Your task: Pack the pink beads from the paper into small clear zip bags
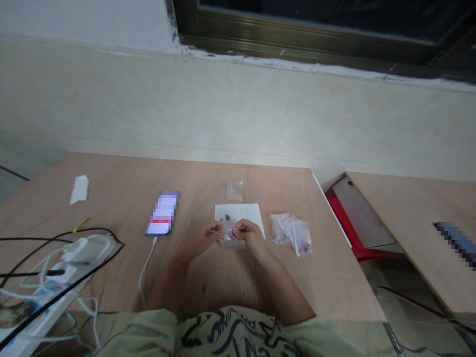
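My left hand (207, 237) and my right hand (250, 235) are both closed in a pinch over a sheet of white paper (246, 210). Between their fingertips is a small clear plastic bag (227, 235); its contents are too small to make out. A few small dark red pieces (227, 217) lie on the paper just beyond my left fingers. Right of my right hand, several clear zip bags (292, 230) overlap in a pile, with something small and reddish in the nearest one. One flat clear bag (234, 190) lies beyond the paper.
Left of my hands lies a phone (162, 214) with a white cable plugged in. A white power strip (80, 258) with tangled cords fills the near left. A scrap of white paper (79, 189) lies far left. Past a gap on the right stands another table (416, 208).
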Demonstrator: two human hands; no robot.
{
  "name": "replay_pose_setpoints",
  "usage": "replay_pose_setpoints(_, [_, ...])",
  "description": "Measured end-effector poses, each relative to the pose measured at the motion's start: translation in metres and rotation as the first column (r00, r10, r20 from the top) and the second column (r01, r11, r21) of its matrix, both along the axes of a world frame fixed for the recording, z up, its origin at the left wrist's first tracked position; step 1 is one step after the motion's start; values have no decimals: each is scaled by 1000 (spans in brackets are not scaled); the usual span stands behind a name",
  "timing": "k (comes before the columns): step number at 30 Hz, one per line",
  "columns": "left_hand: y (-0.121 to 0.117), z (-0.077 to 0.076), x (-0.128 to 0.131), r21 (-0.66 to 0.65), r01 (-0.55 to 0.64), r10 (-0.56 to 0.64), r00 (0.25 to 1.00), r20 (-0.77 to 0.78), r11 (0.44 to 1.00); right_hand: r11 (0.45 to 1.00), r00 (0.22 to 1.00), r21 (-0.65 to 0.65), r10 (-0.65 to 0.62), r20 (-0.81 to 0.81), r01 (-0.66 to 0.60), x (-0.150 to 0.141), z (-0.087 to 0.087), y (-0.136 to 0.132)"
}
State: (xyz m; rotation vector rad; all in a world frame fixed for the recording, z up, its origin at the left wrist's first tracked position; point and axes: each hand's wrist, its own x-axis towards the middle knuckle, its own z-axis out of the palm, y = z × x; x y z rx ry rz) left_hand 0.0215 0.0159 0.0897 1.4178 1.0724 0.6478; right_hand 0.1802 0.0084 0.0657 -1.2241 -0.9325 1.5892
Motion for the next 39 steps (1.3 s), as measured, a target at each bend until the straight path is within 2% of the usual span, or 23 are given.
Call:
replay_pose_setpoints(6, [-2,1,1,17,-6,6,1000,2,1000,987,983,-50,144,-115,-151,-1,4,-11])
replay_pose_setpoints(10, [-1,-7,1,0,-111,111,994,-14,994,974,972,-69,207,-111,-216,1,4,-18])
replay_pose_setpoints(12, [-3,-10,-1,-30,-159,159,987,-10,987,979,981,-79,183,-59,-187,3,2,-21])
replay_pose_setpoints(14, [-6,-11,-3,-63,-156,157,988,5,986,980,985,-94,172,-27,-173,4,-1,-23])
replay_pose_setpoints(18, [-11,-6,-6,-97,-117,117,993,-13,988,987,986,-66,141,-92,-148,3,-6,-21])
replay_pose_setpoints(23, [-4,-2,-6,-65,-129,127,991,-31,990,1000,996,-21,12,-89,-13,0,-2,-9])
replay_pose_setpoints(26, [3,-6,-4,-30,-138,139,990,29,990,995,989,-51,-95,-115,90,-3,2,1])
replay_pose_setpoints(30, [7,-10,1,-73,-81,91,985,143,994,976,957,-111,-209,-201,190,-7,2,10])
replay_pose_setpoints(33, [8,-11,4,-98,-35,52,982,180,995,970,950,-131,-230,-210,205,-8,0,13])
replay_pose_setpoints(39, [6,-3,6,-137,-58,79,985,153,989,966,961,-160,-230,-156,205,-4,4,15])
